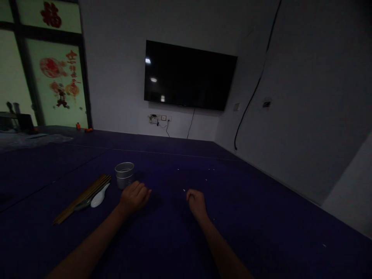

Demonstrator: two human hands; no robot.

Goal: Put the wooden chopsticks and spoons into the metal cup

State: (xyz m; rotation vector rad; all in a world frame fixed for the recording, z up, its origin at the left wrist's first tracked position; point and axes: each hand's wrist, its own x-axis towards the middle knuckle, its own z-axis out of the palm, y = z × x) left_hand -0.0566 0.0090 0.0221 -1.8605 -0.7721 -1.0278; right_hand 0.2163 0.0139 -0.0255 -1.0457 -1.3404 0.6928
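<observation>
My left hand (135, 197) rests on the dark blue table, curled into a fist with nothing showing in it. Just behind it stands a grey metal cup (124, 176), upright, its lower right side partly covered by the hand. Left of the cup lies a bundle of wooden chopsticks (84, 195), slanting toward me. A white soup spoon (99, 197) is beside them, and a darker spoon (83, 205) lies between the two, partly hidden. My right hand (197, 202) is also closed in a fist on the table, apart from these things and with no object visible in it.
Small white scraps (184, 190) dot the blue tabletop (162, 240). Clear plastic sheeting (37, 141) and a dark box (24, 123) sit at the far left. Small orange items (88, 130) lie by the back wall, below a wall-mounted television (188, 75). A black cable (255, 89) hangs at right.
</observation>
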